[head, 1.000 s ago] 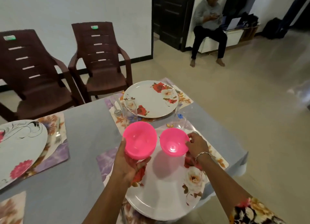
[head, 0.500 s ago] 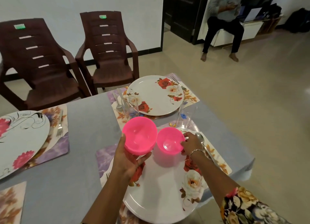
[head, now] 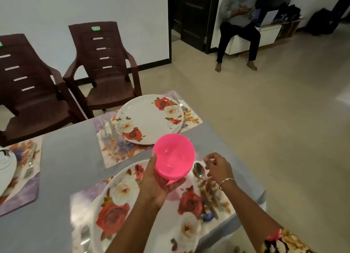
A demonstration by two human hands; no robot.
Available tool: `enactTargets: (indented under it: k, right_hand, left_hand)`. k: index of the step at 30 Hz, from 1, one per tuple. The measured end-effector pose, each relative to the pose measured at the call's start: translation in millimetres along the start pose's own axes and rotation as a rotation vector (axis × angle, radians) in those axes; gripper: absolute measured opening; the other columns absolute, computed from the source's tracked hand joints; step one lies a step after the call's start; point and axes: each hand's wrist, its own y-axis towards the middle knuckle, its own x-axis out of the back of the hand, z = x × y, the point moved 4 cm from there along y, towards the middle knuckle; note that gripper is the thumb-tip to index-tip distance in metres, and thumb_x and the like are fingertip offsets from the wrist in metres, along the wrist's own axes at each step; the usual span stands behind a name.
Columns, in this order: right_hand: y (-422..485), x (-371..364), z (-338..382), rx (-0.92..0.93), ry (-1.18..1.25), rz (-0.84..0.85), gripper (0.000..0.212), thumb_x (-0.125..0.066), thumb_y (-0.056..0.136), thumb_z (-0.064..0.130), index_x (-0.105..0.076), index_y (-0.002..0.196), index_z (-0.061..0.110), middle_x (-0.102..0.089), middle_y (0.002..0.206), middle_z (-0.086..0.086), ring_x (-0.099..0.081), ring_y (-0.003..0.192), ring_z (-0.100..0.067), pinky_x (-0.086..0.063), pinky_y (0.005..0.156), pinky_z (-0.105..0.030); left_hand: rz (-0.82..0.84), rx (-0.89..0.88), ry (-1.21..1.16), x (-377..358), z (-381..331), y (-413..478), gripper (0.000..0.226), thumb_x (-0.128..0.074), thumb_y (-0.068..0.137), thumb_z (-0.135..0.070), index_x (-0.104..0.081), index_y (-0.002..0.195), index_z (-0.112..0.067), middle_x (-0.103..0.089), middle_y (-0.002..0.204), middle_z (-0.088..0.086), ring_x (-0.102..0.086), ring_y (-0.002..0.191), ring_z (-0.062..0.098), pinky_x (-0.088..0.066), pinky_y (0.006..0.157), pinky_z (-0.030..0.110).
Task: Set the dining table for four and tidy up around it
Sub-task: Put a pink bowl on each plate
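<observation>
pink bowl (head: 174, 154), glossy plastic, gripped by left hand (head: 157, 186); right hand (head: 217, 167) loosely curled, seemingly empty

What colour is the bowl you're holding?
The round plastic bowl is bright pink, clearest in the head view.

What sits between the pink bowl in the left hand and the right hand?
A metal spoon lying on the floral placemat, its bowl end between the pink bowl and the right hand; the head view shows it.
</observation>
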Motion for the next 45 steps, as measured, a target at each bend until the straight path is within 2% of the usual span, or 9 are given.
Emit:
enactTargets:
  k: [2, 7, 14, 19, 22, 28, 34, 39, 45]
  right_hand:
    - [16.5, 28.4, -9.8, 0.006, 0.068, 0.011, 0.007, -0.053, 0.092, 0.019, -0.058, 0.091, 0.014, -0.061, 0.068, -0.004, -0.055, 0.05, -0.019, -0.047, 0.049, -0.027]
    - [66.5, 122.3, -43.3, 0.03, 0.132, 0.059, 0.005, -0.054, 0.091, 0.016, -0.057, 0.087, 0.015, -0.06, 0.063, -0.003, -0.052, 0.045, -0.016, -0.043, 0.041, -0.021]
    - [115.9, 259.8, -71.6, 0.078, 0.149, 0.055, 0.006, -0.056, 0.09, 0.013, -0.06, 0.086, 0.014, -0.062, 0.067, -0.006, -0.053, 0.051, -0.018, -0.045, 0.047, -0.024]
    - [161.0, 310.3, -66.3, 0.148, 0.16, 0.04, 0.012, -0.051, 0.092, 0.014, -0.06, 0.085, 0.017, -0.062, 0.068, -0.004, -0.054, 0.052, -0.015, -0.045, 0.047, -0.022]
    - [196.3, 316.5, -57.0, 0.177, 0.137, 0.09, 0.012, -0.051, 0.092, 0.018, -0.058, 0.082, 0.02, -0.061, 0.065, -0.002, -0.053, 0.05, -0.014, -0.044, 0.047, -0.023]
    - [286.3, 304.5, -33.4, 0.281, 0.025, 0.232, 0.01, -0.054, 0.091, 0.029, -0.056, 0.096, 0.02, -0.059, 0.062, -0.002, -0.051, 0.047, -0.015, -0.044, 0.045, -0.023]
    - [389.4, 304.3, 2.6, 0.348, -0.105, 0.391, 0.012, -0.052, 0.092, 0.029, -0.054, 0.102, 0.023, -0.06, 0.066, -0.003, -0.053, 0.05, -0.014, -0.045, 0.046, -0.022]
    - [471.7, 303.2, 42.9, 0.385, -0.082, 0.419, 0.019, -0.053, 0.091, 0.03, -0.055, 0.106, 0.019, -0.058, 0.062, -0.003, -0.051, 0.047, -0.014, -0.045, 0.046, -0.023]
    - [545.2, 258.3, 86.7, 0.484, -0.09, 0.594, 0.013, -0.055, 0.091, 0.027, -0.055, 0.102, 0.021, -0.054, 0.06, -0.004, -0.048, 0.038, 0.001, -0.04, 0.041, -0.019]
  left_hand:
    - [0.013, 0.028, 0.008, -32.0, 24.1, 10.5, 0.045, -0.047, 0.087, -0.047, -0.053, 0.12, -0.018, -0.059, 0.117, 0.019, -0.063, 0.094, 0.039, -0.057, 0.061, 0.052]
    - [0.049, 0.05, 0.017, -125.0, 89.8, 46.3, 0.044, -0.047, 0.087, -0.045, -0.052, 0.122, -0.019, -0.059, 0.117, 0.017, -0.058, 0.103, 0.038, -0.055, 0.062, 0.054]
    - [0.075, 0.081, 0.072, -241.5, 158.1, 88.9, 0.05, -0.047, 0.088, -0.047, -0.047, 0.13, -0.019, -0.057, 0.123, 0.02, -0.058, 0.106, 0.04, -0.058, 0.063, 0.051]
    - [0.075, 0.103, 0.069, -293.3, 186.9, 133.3, 0.053, -0.049, 0.086, -0.048, -0.047, 0.13, -0.019, -0.056, 0.125, 0.019, -0.055, 0.113, 0.041, -0.058, 0.063, 0.051]
    - [0.069, 0.067, 0.032, -312.8, 193.1, 167.5, 0.05, -0.049, 0.087, -0.047, -0.048, 0.129, -0.02, -0.057, 0.123, 0.017, -0.057, 0.108, 0.037, -0.058, 0.06, 0.048]
    - [0.0, -0.034, 0.01, -342.7, 180.5, 239.7, 0.029, -0.045, 0.091, -0.047, -0.056, 0.103, -0.024, -0.062, 0.108, 0.014, -0.061, 0.097, 0.035, -0.058, 0.061, 0.047]
    - [-0.094, -0.097, -0.065, -383.9, 146.4, 316.4, 0.029, -0.047, 0.09, -0.046, -0.057, 0.104, -0.023, -0.062, 0.109, 0.014, -0.062, 0.095, 0.034, -0.057, 0.065, 0.048]
    - [-0.136, -0.14, -0.08, -424.1, 113.4, 359.0, 0.029, -0.046, 0.09, -0.048, -0.058, 0.103, -0.024, -0.064, 0.106, 0.011, -0.064, 0.089, 0.03, -0.057, 0.068, 0.047]
    - [-0.235, -0.255, -0.14, -436.1, 67.5, 402.6, 0.032, -0.047, 0.089, -0.048, -0.057, 0.107, -0.024, -0.063, 0.112, 0.014, -0.064, 0.094, 0.032, -0.057, 0.063, 0.044]
